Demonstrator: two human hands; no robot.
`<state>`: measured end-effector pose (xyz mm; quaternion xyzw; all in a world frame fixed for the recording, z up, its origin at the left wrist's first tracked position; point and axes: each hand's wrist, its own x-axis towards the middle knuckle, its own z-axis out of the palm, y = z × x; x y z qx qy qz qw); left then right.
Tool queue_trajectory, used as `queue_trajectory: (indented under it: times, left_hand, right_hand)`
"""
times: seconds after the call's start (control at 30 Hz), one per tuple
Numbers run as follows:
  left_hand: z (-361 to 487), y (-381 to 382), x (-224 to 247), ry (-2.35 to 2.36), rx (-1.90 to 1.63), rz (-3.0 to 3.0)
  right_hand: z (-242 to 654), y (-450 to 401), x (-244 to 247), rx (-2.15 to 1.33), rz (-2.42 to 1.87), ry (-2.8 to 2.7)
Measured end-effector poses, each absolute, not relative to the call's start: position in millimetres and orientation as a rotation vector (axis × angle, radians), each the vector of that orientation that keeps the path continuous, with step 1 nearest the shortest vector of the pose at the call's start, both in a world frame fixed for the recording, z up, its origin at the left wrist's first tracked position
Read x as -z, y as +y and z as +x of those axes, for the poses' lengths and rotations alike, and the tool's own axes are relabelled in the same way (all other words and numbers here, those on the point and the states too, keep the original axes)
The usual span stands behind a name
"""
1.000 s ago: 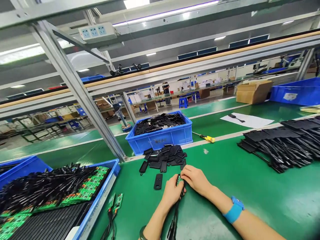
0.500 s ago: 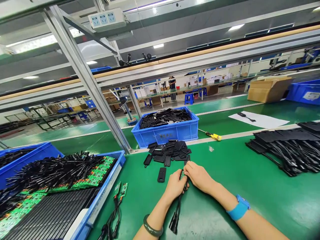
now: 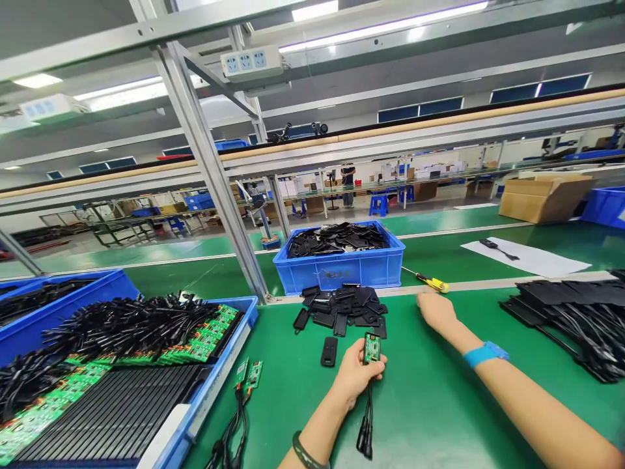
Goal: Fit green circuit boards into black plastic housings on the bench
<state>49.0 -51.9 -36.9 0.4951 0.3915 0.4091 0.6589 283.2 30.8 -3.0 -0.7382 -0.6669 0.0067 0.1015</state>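
Observation:
My left hand grips a green circuit board that sits in a black plastic case half, its face turned up. Black cables with plugs hang from its lower end toward me. My right hand is down on the green bench just below a yellow-handled screwdriver, fingers curled together; whatever they pinch is hidden. Left of the held board lies a single black case cover. Behind it spreads a loose pile of black covers.
A blue bin full of black covers stands behind the pile. At left, a blue tray holds cabled boards; two loose boards lie beside it. Stacked black cabled units lie at right, near white paper. A metal post rises left of the bin.
My right hand has left the board and moved right to the bench near the screwdriver. My left hand still holds the board, now uncovered to view. The camera view has shifted.

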Motion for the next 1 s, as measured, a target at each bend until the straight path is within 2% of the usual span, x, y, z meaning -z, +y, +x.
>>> queue_trajectory:
  times: [0.17,0.3,0.63,0.83,1.0]
  left_hand:
    - [46.5,-48.6,39.8,0.865,-1.002,0.952]
    - [45.9,-46.6,38.2,0.934,-1.025,0.929]
    - [46.3,-47.6,36.2,0.850,-1.045,0.837]
    - [47.9,-53.8,31.4,0.834,-0.991,0.878]
    - [49.9,-54.1,31.8,0.774,-0.913,0.970]
  right_hand:
    - [224.3,35.9,11.1,-0.180,-2.026,-2.111]
    - [195.0,24.3,21.5,-0.158,-2.056,-2.088]
    - [225.2,-10.2,17.2,-0.210,-1.942,-2.164]
    - [227.1,-32.9,20.9,-0.861,-1.277,-1.539]
    - [212.2,-44.6,25.1,-1.076,-1.152,-1.461]
